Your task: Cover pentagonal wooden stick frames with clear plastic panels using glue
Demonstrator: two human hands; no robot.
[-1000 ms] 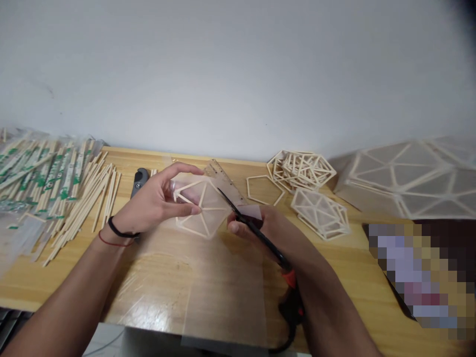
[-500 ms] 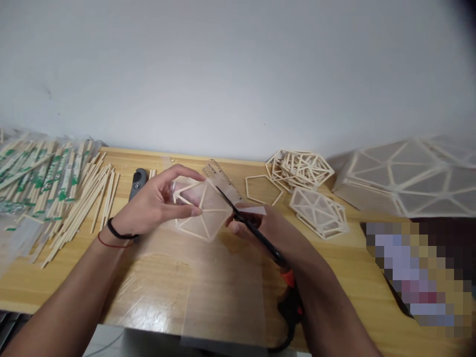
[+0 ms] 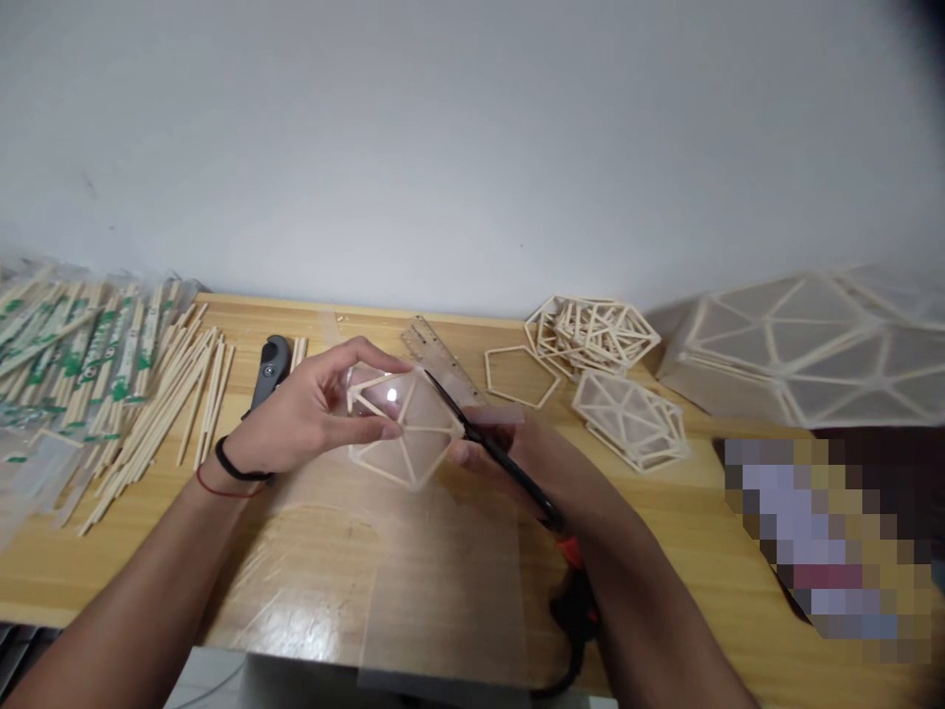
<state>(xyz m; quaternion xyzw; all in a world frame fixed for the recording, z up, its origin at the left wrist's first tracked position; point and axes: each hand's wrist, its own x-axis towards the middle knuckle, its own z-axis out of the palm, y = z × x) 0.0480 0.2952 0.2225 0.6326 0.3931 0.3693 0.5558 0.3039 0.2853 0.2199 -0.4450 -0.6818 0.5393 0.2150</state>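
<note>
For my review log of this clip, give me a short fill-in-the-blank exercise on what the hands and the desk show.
1. The left hand holds a stick frame shaped like a ____.
2. The right hand holds black ____ with their blades at the frame's right edge.
3. The ruler lies on the table just ____ the held frame.
4. The loose chopsticks lie on the table's ____ side.

Missing words: pentagon; scissors; behind; left

Two bare forearms with no sleeves, ending in bare hands. The left hand (image 3: 306, 418) has two thin bands at its wrist: a black cord band (image 3: 230, 465) and, just behind it, a thin red string band (image 3: 214, 487). The right hand (image 3: 532, 463) shows no jewellery.
</note>
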